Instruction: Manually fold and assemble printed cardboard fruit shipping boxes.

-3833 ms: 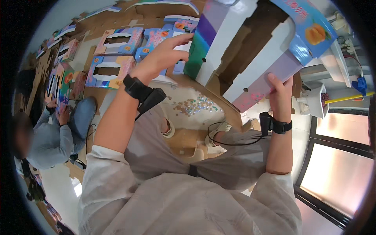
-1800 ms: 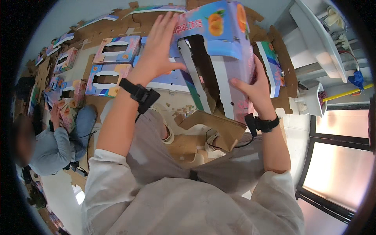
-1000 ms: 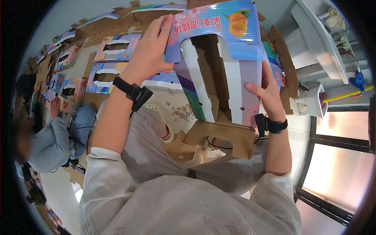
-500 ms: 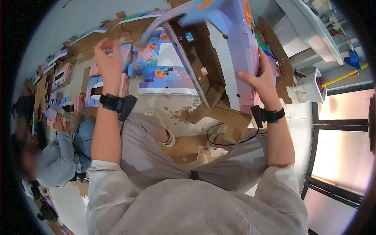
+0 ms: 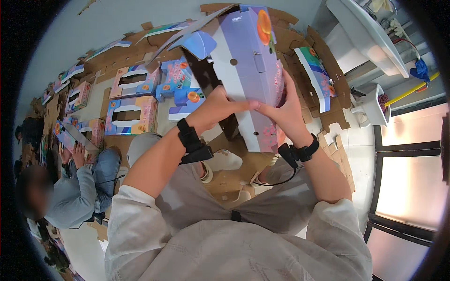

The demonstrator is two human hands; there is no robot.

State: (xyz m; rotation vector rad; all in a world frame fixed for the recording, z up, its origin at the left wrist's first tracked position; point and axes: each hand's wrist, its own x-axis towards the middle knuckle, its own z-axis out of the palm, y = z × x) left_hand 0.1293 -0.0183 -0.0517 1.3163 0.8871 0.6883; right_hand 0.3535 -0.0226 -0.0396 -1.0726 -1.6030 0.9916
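A lilac and white printed cardboard box (image 5: 248, 70) with an orange flower picture is tilted up in front of me. My left hand (image 5: 213, 111) grips its near left edge, the thumb pressed on the white and lilac side and the other fingers hidden behind. My right hand (image 5: 288, 112) is closed round the right edge, its thumb almost meeting the left one. At the top left a blue-tipped flap (image 5: 199, 44) stands out from the box, and dark brown inner cardboard shows below it.
Several printed boxes with cut-out windows, one a pink and blue box (image 5: 131, 114), lie on the floor at left. A co-worker (image 5: 70, 187) sits far left, handling another box. Brown cardboard (image 5: 323, 35) lines the wall; a white basin (image 5: 375, 33) is upper right.
My left hand has come across from the left and taken hold of the box. The box has turned, its printed side now facing me more. Loose scraps have gone from sight.
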